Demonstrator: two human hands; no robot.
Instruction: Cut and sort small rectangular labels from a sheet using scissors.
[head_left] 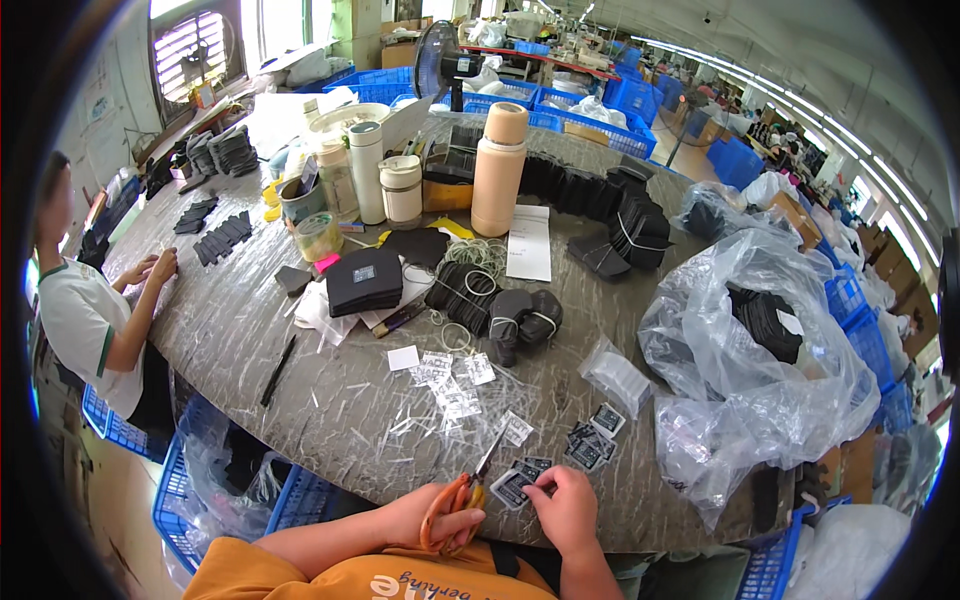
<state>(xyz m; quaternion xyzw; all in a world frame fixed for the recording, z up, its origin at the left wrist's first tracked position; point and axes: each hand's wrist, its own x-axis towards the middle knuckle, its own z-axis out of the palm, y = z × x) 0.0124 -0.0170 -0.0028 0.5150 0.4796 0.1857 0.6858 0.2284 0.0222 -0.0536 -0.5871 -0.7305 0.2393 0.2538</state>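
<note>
Near the table's front edge, my left hand [420, 512] is closed round the orange handles of a pair of scissors [488, 458], whose blades point away from me. My right hand [568, 508] pinches a small black printed label [511, 489], just right of the scissors. Another dark label shows partly behind it. A small pile of cut black labels [590, 448] lies beyond my right hand. Past the scissor tips are a single white printed label [515, 429] and several more white labels [455, 392] among thin scraps of trimmed material.
A clear plastic bag [690, 400] of black pieces fills the table's right side. Stacks of black pieces [365, 282], a peach bottle [498, 175] and a white tumbler [367, 172] stand farther back. A black pen [279, 370] lies left. A co-worker [90, 310] sits at the far left.
</note>
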